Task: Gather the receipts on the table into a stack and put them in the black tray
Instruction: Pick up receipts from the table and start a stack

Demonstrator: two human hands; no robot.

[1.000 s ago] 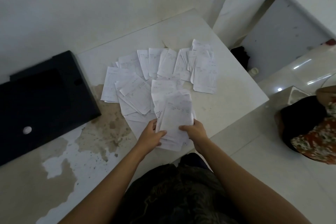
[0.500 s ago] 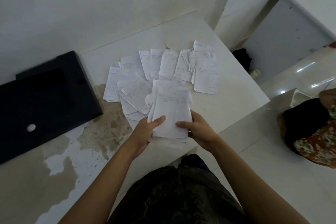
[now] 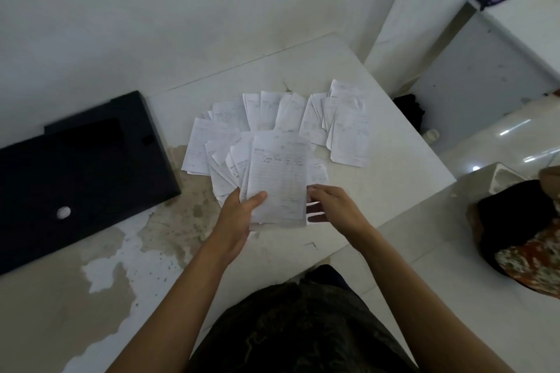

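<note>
While the left hand (image 3: 239, 215) grips one stack (image 3: 278, 179), one tray (image 3: 106, 191) lies apart.

You have thin, slightly curled white paper receipts (image 3: 278, 172) on a smooth white table (image 3: 378, 191) whose coating shows rough, stained brown patches, beside a matt black tray (image 3: 91, 175) that looks like plastic, and glossy floor tiles (image 3: 500, 142) to your right.
</note>
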